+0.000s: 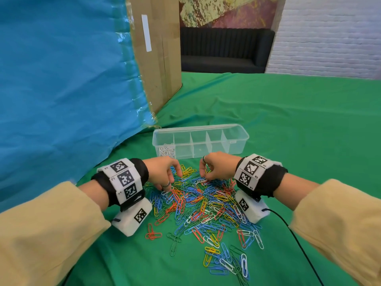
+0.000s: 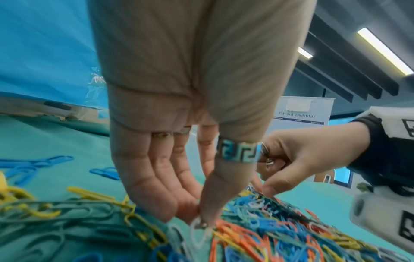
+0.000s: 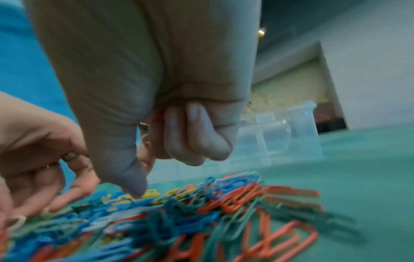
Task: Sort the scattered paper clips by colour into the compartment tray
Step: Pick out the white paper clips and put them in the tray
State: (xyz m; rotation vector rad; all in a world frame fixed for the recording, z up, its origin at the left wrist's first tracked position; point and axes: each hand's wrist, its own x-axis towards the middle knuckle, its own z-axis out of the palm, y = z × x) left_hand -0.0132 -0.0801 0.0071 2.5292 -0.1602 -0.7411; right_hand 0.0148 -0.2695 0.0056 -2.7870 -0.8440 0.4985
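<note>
Desk (image 1: 288, 124) draped in green cloth. At centre, a heap of paper clips (image 1: 206, 205) in blue, red, orange, yellow, green and white, with strays scattered toward the near edge. Just beyond the heap, a clear compartment tray (image 1: 201, 129) lying left to right, five sections; white clips (image 1: 167, 151) in the leftmost section, the other sections apparently empty.

Left hand (image 1: 165, 172) lowered onto the heap's left side, thumb and fingertips (image 2: 188, 207) pinching a white clip (image 2: 198, 230) in the left wrist view. Right hand (image 1: 218, 167) over the heap's far right, fingers curled into the palm, thumb tip touching the clips; several white clips seemingly tucked inside the fist, though contents hard to make out.

Far left, a blue sheet (image 1: 57, 79) taped over a cardboard box (image 1: 156, 48). Further back, a dark sofa (image 1: 224, 50).
</note>
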